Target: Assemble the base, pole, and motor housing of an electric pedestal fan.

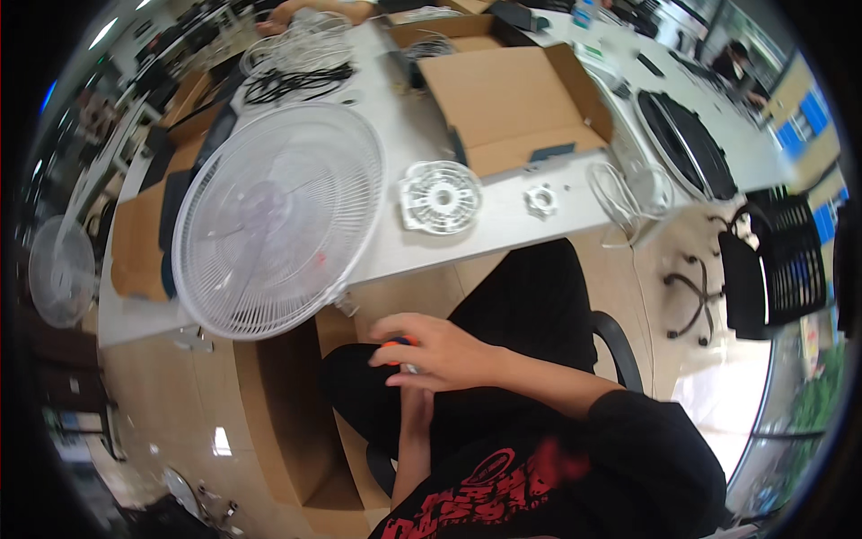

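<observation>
My right hand (444, 350) is above my lap, its fingers curled around a small orange-and-dark object (395, 349), perhaps a tool handle. Its exact kind is hidden by the fingers. Directly underneath, my left hand (416, 402) comes up from the lower edge, its fingers covered by the right hand. Beyond them, a large white fan grille (350, 225) with translucent blades inside leans over the front edge of the table. To its right on the tabletop lie a round white slotted plastic part (440, 198) and a small white lobed ring nut (540, 202).
An open cardboard box (503, 99) stands on the white table (395, 256). White and black cables (296, 81) are heaped at the far left, near another person's arm (314, 9). Below the fan, a tall open carton (287, 413) is beside my legs. An office chair (763, 269) stands right.
</observation>
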Demonstrator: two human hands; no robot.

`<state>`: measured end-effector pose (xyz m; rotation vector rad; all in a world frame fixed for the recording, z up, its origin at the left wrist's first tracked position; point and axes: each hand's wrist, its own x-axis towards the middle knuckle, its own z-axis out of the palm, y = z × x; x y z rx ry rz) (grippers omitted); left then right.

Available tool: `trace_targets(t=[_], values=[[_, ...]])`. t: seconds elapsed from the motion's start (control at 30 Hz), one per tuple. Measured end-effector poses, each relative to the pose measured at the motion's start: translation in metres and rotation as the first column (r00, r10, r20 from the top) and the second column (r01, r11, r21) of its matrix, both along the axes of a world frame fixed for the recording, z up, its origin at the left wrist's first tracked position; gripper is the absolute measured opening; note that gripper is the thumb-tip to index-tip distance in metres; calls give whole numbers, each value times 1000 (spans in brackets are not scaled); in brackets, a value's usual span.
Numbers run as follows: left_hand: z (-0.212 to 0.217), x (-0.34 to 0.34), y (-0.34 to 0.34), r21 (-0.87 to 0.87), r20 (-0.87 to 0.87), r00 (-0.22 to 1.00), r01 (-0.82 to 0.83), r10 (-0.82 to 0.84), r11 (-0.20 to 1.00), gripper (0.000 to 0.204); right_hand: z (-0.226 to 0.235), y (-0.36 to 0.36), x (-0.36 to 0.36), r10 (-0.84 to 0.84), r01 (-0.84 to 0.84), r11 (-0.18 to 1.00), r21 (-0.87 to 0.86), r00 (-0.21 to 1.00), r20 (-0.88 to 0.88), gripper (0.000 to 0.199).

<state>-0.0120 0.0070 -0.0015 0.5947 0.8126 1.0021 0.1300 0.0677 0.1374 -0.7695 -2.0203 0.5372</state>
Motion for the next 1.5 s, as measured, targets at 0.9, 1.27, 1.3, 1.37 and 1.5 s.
trace_targets(t=[0.9,1.27,1.3,1.37,1.5], values=[[-7,13,-7,-26,89,996,4,-1,1000,57,-1,-31,27,-235,242,969,44,963,-128,35],[-5,5,-5,-9,149,989,5,-4,1000,61,-12,-23,23,-278,281,959,36,957,-78,40],[-4,6,-5,-15,134,991,4,-2,1000,61,-11,-23,22,-287,293,952,82,954,-83,38],[-3,6,-4,-14,135,991,-5,7,1000,62,-10,-21,22,-277,286,952,104,956,-92,35],[-5,7,-6,-17,132,991,-6,8,1000,64,-8,-20,23,-224,224,974,-20,968,-109,31]])
